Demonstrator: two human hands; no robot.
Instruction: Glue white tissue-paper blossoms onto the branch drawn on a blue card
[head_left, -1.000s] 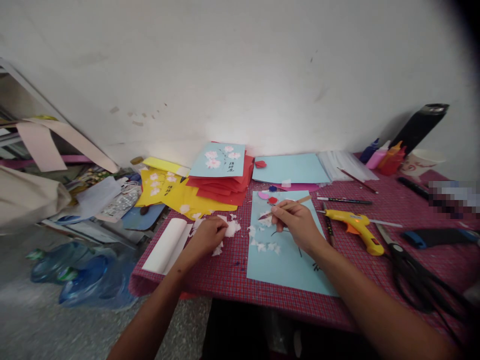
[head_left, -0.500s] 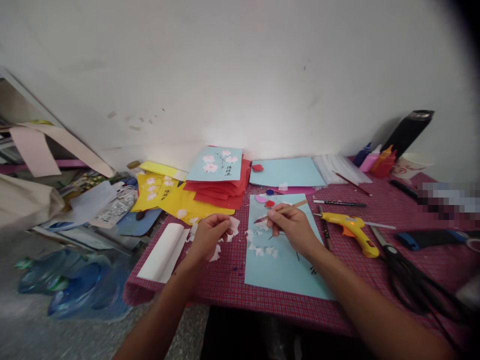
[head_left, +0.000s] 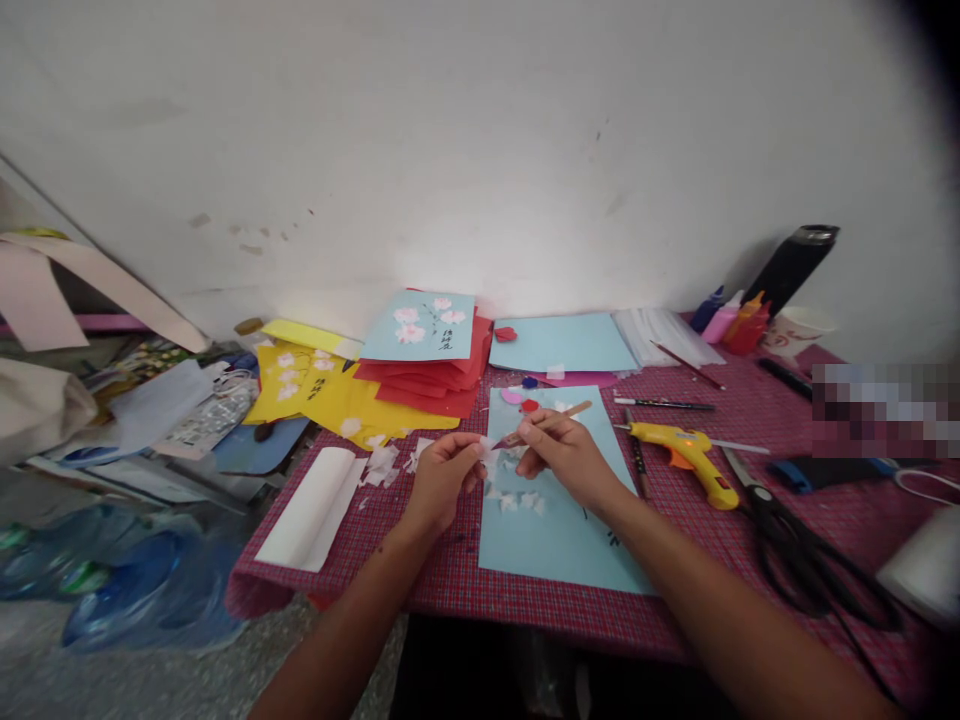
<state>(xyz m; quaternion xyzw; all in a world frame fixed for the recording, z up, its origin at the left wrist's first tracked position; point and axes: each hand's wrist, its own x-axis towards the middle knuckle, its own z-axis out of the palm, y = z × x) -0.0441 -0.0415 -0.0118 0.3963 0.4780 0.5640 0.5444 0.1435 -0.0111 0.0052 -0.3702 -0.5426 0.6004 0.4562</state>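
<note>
My left hand (head_left: 448, 478) pinches a small piece of white tissue paper (head_left: 489, 450) at the left edge of a light blue sheet (head_left: 547, 545). In my right hand (head_left: 564, 458) is a slim paintbrush (head_left: 576, 409), its dark tip at the tissue piece. On the blue sheet, white paper petals (head_left: 519, 500) lie below the hands, beside black brush marks partly hidden by my right hand and forearm. Dabs of pink, blue and red paint (head_left: 529, 406) sit at the sheet's top edge. Torn tissue scraps (head_left: 382, 467) lie left of my left hand.
A folded white paper (head_left: 306, 510) lies at the table's left edge. Behind are red papers (head_left: 431, 390) topped by a finished blossom card (head_left: 420, 325), and yellow sheets (head_left: 330, 395). To the right lie a yellow glue gun (head_left: 682, 450), black scissors (head_left: 802, 550) and paint bottles (head_left: 731, 318).
My left hand has moved right with a tissue piece, up to the blue sheet. The brush tip has shifted left to meet it. The whole view has moved slightly.
</note>
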